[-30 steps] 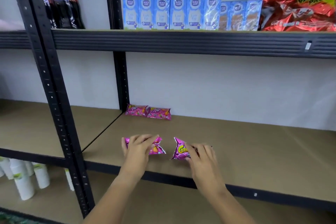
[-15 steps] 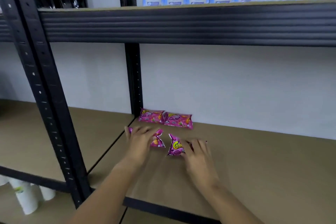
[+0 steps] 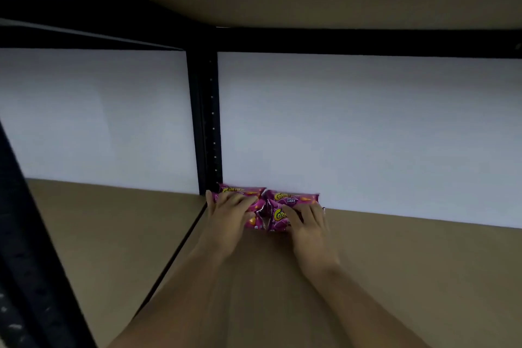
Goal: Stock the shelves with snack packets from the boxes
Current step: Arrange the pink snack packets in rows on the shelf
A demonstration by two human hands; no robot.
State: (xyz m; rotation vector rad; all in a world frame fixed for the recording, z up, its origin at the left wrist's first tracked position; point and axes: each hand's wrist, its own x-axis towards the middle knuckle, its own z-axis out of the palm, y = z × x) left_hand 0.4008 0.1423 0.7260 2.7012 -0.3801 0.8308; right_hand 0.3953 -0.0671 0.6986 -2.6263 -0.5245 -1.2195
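Observation:
Two pink snack packets lie against the white back wall of the brown shelf (image 3: 395, 277): a back left packet (image 3: 240, 191) and a back right packet (image 3: 296, 198). Just in front of them are two more of the same kind. My left hand (image 3: 230, 210) lies over the front left packet (image 3: 254, 220), thumb at its left end and fingers curved across its top. My right hand (image 3: 306, 220) grips the front right packet (image 3: 276, 217) the same way. Both front packets touch the back ones and rest on the shelf board.
A black upright post (image 3: 207, 127) stands at the back, just left of the packets. A dark seam (image 3: 180, 243) divides this shelf board from the one on the left. The upper shelf's black beam (image 3: 367, 42) hangs low overhead. Another black post (image 3: 25, 263) runs down the near left.
Both hands have carried their packets from the shelf's front edge to the back, up against the two packets there. My head has come in under the upper shelf.

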